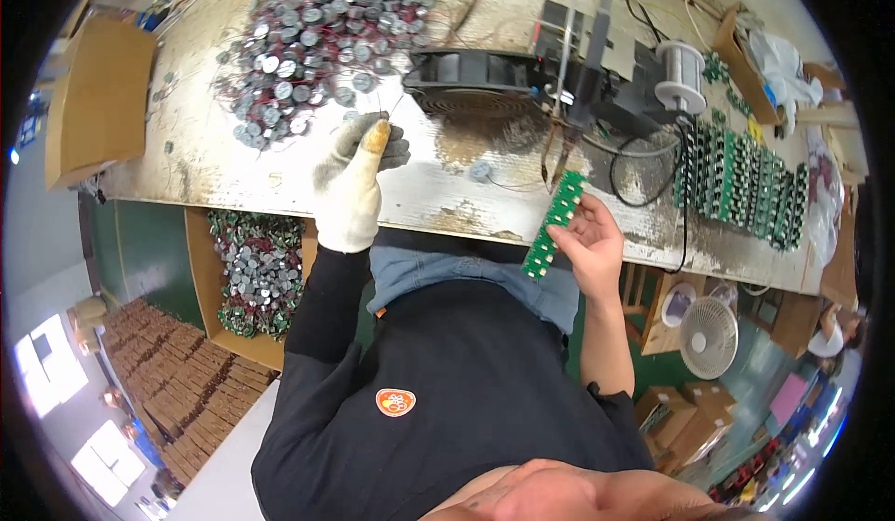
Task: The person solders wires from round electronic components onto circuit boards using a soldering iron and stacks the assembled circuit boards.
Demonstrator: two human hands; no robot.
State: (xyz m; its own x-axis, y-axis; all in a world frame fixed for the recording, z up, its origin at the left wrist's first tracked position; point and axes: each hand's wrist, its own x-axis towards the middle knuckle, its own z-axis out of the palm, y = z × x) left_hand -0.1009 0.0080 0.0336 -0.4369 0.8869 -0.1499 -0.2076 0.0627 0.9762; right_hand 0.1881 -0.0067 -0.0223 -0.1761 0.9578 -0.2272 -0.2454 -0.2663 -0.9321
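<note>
My left hand (pixel 354 171), in a white glove with grey fingers and a stained thumb, is raised over the table left of the middle. Its thumb and fingertips are pinched together, and a fine wire seems to stick up from them. Bare, my right hand (pixel 589 241) grips a long green circuit board (pixel 556 223) dotted with small pale parts, held tilted at the table's front edge. A single grey disc with thin wire leads (pixel 481 171) lies on the table between my hands. Beyond my left hand is a large heap of similar grey discs (pixel 308 41) with red wires.
A black fan (pixel 475 71) stands in the middle, beside a soldering stand (pixel 578 74) with a wire spool (pixel 680 78). Rows of green boards (pixel 741 185) stand at the right. A cardboard box (pixel 101 102) sits at the left; another box (pixel 200 274) below holds finished-looking boards and discs.
</note>
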